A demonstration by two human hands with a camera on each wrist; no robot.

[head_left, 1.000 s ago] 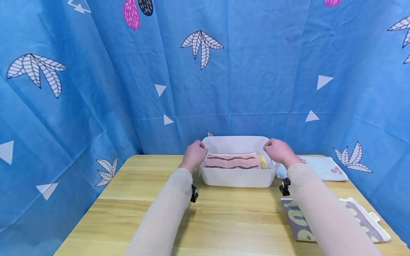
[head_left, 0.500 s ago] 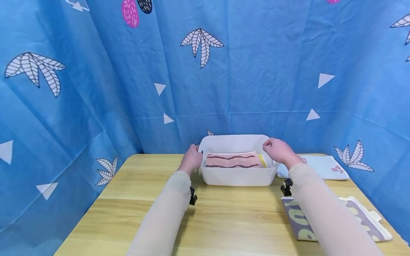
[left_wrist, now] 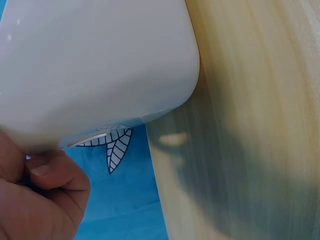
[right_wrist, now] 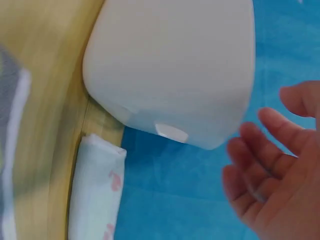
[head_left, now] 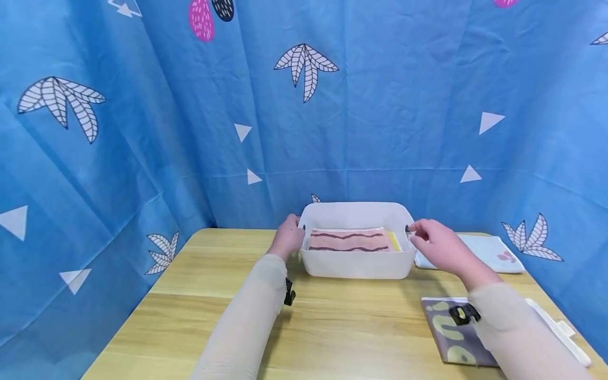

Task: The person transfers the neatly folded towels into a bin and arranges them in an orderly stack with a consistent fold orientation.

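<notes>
A white plastic storage bin stands near the back edge of the table. Inside it lies a folded pink towel with dark wavy stripes, and a strip of yellow cloth shows at its right. My left hand grips the bin's left end at the rim; in the left wrist view its thumb and curled finger meet the white wall. Off the bin's right end is my right hand, fingers spread loosely and holding nothing, as the right wrist view shows. A cut-out handle hole is visible there.
A folded white towel with pink flowers lies right of the bin. Closer in, a folded purple-grey towel with yellow-green shapes lies partly under the right forearm. A blue patterned curtain hangs behind the wooden table.
My right hand has let go of the bin's right rim and moved outward to the right, its fingers opening. The left hand has slid slightly down and now grips the left end.
</notes>
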